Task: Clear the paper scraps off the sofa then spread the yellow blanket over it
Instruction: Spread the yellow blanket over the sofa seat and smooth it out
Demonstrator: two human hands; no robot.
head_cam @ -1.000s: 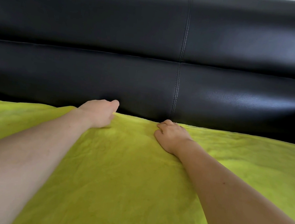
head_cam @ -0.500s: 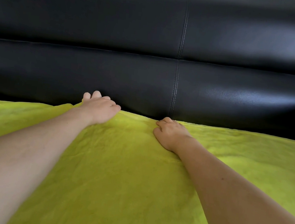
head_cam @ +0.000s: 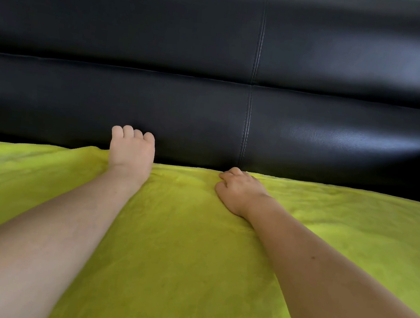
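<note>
Yellow blanket (head_cam: 180, 247): laid over sofa (head_cam: 158, 100) seat, far edge at backrest. Left hand (head_cam: 131, 152): fingers together, seemingly tucking the edge. Right hand (head_cam: 239, 191): fingers curled, pressing blanket flat.

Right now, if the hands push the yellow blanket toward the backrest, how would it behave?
The yellow blanket likely bunches rather than slides whole: it already ripples at the backrest. It looks soft and floppy, draping flat. The plush nap probably grips the right hand.

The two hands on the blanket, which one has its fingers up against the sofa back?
The left hand: its fingers rise onto the black sofa back. The right hand lies curled on the yellow blanket.
</note>
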